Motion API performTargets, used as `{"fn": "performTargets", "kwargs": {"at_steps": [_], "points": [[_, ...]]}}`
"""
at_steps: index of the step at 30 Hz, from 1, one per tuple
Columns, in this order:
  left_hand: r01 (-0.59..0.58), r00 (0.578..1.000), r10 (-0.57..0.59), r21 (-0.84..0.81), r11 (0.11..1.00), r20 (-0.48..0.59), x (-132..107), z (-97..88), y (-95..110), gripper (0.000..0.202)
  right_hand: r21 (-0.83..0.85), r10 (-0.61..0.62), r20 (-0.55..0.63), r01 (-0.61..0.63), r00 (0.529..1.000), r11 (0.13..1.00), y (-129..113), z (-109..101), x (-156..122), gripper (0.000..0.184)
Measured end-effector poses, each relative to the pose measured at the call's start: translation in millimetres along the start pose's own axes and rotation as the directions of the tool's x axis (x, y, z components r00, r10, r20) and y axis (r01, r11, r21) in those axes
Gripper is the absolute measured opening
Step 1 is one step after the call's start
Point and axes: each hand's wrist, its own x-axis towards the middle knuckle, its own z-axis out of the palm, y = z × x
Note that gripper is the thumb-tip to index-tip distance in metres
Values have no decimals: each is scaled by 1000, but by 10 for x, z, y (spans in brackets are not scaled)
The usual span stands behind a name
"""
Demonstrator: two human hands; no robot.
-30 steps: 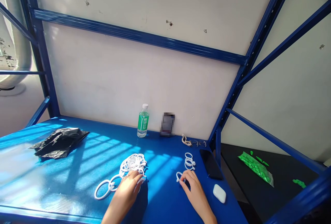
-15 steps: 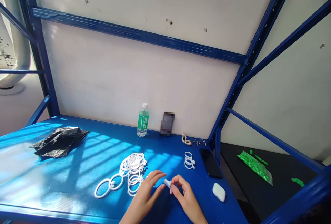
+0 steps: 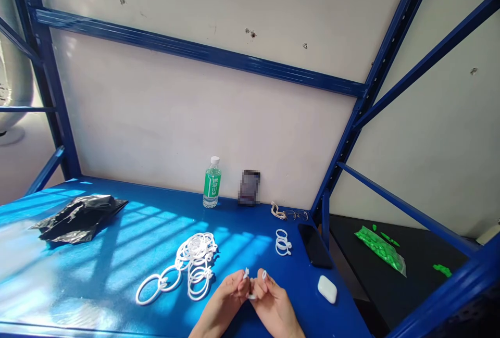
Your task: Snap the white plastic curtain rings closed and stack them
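My left hand (image 3: 228,299) and my right hand (image 3: 273,301) meet low over the blue table (image 3: 97,254), fingers pinched together on a small white plastic ring piece (image 3: 253,282) held between them. Its ends stick up above my fingertips. A pile of linked white rings (image 3: 191,262) lies just left of my left hand. Two more white rings (image 3: 282,242) lie beyond my right hand.
A green-labelled water bottle (image 3: 211,183) and a small dark object (image 3: 249,188) stand at the back wall. A black plastic bag (image 3: 76,218) lies far left. A dark phone (image 3: 313,246), a white earbud case (image 3: 327,289) and glasses (image 3: 291,214) sit on the right. Green parts (image 3: 378,247) lie on the neighbouring dark table.
My left hand left the ring pile and moved right; my right hand lifted a white ring piece off the table. Both hands now pinch it together in front of me.
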Motion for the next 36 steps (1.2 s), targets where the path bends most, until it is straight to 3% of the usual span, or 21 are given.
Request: {"fn": "performTargets", "kwargs": {"at_steps": [2, 4, 5, 7, 9, 11, 14, 16, 18, 20, 25, 28, 32, 36], "points": [[-4, 1000, 5, 40, 999, -12, -29, -10, 40, 60, -99, -20, 21, 22, 1000, 995, -39, 7, -6, 50], [-4, 1000, 7, 111, 994, -20, -77, -74, 108, 58, -354, -86, 45, 97, 995, 930, -118, -34, -21, 41], [-12, 999, 18, 164, 986, -33, -107, -129, 150, 57, -515, -141, 51, 147, 989, 845, -173, -78, -30, 38], [-62, 991, 100, 346, 936, -94, -173, -284, 233, 53, -807, -282, 47, 203, 958, 554, -300, -217, -43, 37], [-138, 928, 337, 688, 712, -162, -230, -485, 289, 50, -961, -403, -20, 94, 915, 262, -433, -406, -39, 41], [-142, 850, 514, 889, 434, -116, -263, -699, 295, 44, -999, -453, -44, -26, 890, 46, -555, -599, -4, 49], [-201, 740, 667, 975, 99, 84, -259, -967, 229, 35, -979, -397, -68, -138, 915, -152, -716, -791, 109, 58], [-244, 680, 698, 967, -74, 225, -236, -1076, 175, 28, -961, -334, -77, -159, 939, -225, -811, -832, 206, 60], [-259, 669, 674, 948, -183, 313, -214, -1130, 137, 21, -959, -278, -72, -143, 958, -245, -887, -827, 287, 60], [-259, 685, 642, 939, -227, 345, -201, -1153, 118, 18, -965, -251, -58, -119, 966, -234, -930, -800, 325, 56], [-232, 705, 633, 947, -221, 321, -194, -1207, 103, 12, -982, -266, 28, -23, 964, -187, -827, -685, 189, 44], [-193, 741, 615, 963, -189, 269, -187, -1186, 108, 11, -994, -270, 96, 78, 958, -77, -667, -588, 48, 37], [-123, 740, 650, 985, -124, 174, -165, -959, 100, 15, -993, -246, 96, 110, 964, 41, -512, -461, -78, 34], [-230, 759, 609, 970, -77, 229, -115, -618, -15, 28, -990, -237, 99, 120, 967, 77, -479, -433, -93, 37]]}}
